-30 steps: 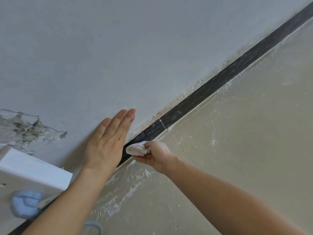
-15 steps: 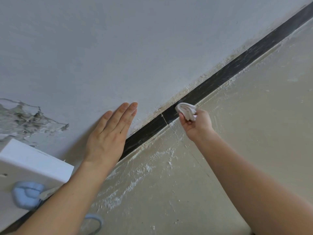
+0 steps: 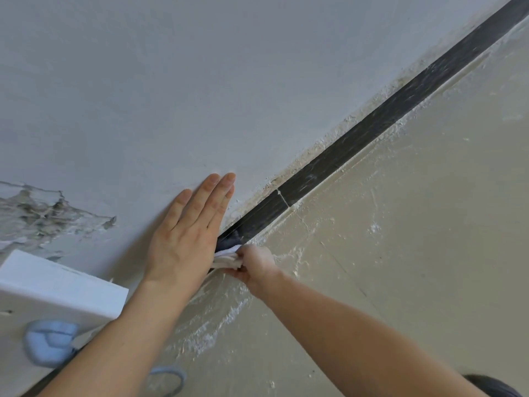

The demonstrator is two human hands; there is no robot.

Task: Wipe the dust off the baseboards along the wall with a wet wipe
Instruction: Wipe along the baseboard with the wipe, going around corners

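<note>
along the wall [image 3: 200,81] runs the rigid dark baseboard [image 3: 357,141]; the left hand [image 3: 186,239] lies flat on the wall, fingers straight, holding nothing; the right hand [image 3: 254,265] curls round the wet wipe [image 3: 226,257] on the baseboard, judged light and limp, so grip it bunched

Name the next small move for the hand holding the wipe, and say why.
Probably slide the wet wipe along the baseboard, away from the left hand and toward the seam. The right hand grips the wipe against the dark strip right beside the left hand, which lies flat on the wall, and the strip beyond looks streaked with pale dust.
</note>
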